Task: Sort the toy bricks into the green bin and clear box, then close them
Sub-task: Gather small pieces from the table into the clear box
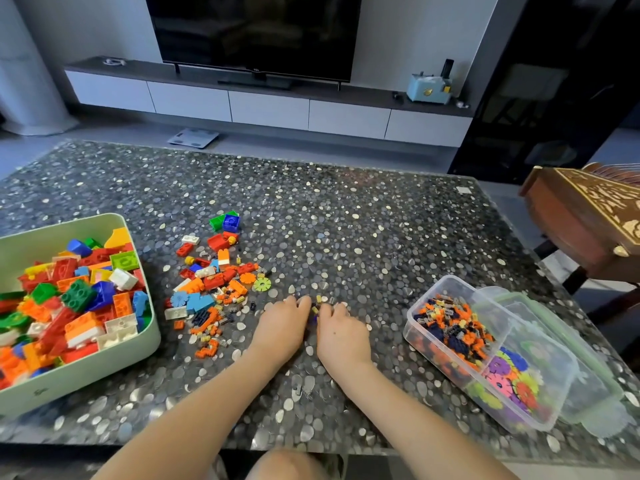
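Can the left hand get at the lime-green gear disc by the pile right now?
Probably yes: the gear disc lies flat on the table just beyond the left hand, at the edge of the loose pile, uncovered, with only tiny bricks scattered between.

green bin (69,386): left part cut by the picture edge
small bricks (316,306): between the hands, too small to tell
left hand (282,327), right hand (341,332): finger ends hidden, grip unclear
lid (595,386): partly hidden behind clear box (446,282)

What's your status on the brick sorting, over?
Left hand and right hand bunched over tiny bricks, grip unclear. Green bin and clear box open, part filled. Loose pile unsorted beside bin. Nothing blocking.
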